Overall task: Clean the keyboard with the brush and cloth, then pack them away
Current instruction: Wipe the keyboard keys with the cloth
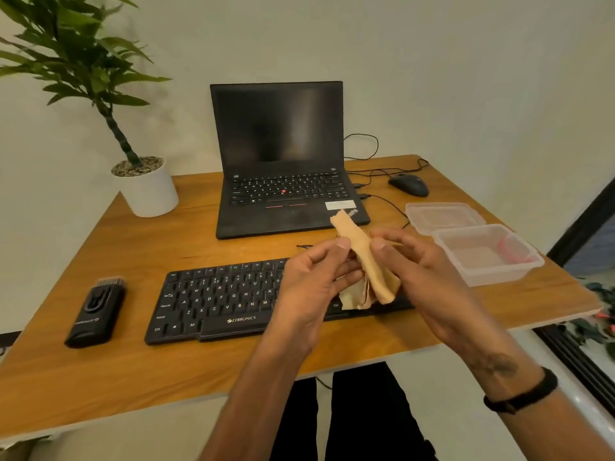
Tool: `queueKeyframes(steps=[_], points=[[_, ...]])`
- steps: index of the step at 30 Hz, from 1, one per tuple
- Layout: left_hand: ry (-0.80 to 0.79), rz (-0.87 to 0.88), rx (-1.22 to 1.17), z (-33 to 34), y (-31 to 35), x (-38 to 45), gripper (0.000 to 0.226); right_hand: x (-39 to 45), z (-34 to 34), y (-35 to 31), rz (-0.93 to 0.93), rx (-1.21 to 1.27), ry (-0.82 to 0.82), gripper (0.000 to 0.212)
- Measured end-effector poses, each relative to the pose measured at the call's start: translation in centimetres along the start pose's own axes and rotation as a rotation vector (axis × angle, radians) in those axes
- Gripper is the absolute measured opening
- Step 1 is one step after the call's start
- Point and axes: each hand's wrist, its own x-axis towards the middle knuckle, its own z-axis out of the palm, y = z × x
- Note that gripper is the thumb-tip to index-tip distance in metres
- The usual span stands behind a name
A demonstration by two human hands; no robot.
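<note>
A tan cloth [369,261] is held up over the right half of the black keyboard [216,301]. My left hand [309,287] and my right hand [422,281] both pinch the cloth between thumb and fingers, and its loose end hangs down onto the keys. The black brush [96,314] lies flat on the wooden table [133,367], left of the keyboard, bristles pointing away from me. A clear plastic box [489,257] stands open at the right, with its lid [442,216] lying just behind it.
An open black laptop [283,181] stands behind the keyboard. A black mouse [408,184] with its cables lies at the back right. A potted plant in a white pot [149,191] fills the back left corner. The table's right edge is close to the box.
</note>
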Motion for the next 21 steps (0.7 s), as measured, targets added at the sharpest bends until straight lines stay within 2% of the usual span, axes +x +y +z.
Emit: queueKeyframes(steps=[2,4,6,8,11,15,18,21], points=[[-0.005,0.047,0.089,0.0,-0.2,0.0,0.022,-0.7,0.5,-0.4,0.017,0.101,-0.159,0.034],[-0.005,0.076,0.169,0.1,-0.3,0.0,0.025,-1.3,0.7,-0.8,0.006,0.077,-0.244,0.041],[0.029,0.094,0.203,0.1,-0.2,0.1,0.023,-1.4,0.7,-0.8,-0.009,0.037,-0.25,0.035],[0.064,0.084,0.206,0.2,-0.2,0.4,0.025,-1.4,0.7,-0.7,0.05,0.107,-0.229,0.03],[0.078,0.056,0.215,0.5,-0.3,0.4,0.035,-1.4,0.5,-0.6,0.176,0.243,-0.227,0.039],[0.095,0.096,0.291,1.4,-0.4,0.1,0.052,-1.9,0.4,-0.9,0.177,0.353,-0.273,0.046],[0.109,0.129,0.366,1.7,-0.8,0.0,0.054,-1.9,0.1,-1.5,0.16,0.309,-0.205,0.043],[0.143,0.118,0.317,1.3,-0.8,0.0,0.045,-1.8,-0.7,-2.2,0.165,0.071,-0.016,0.023]])
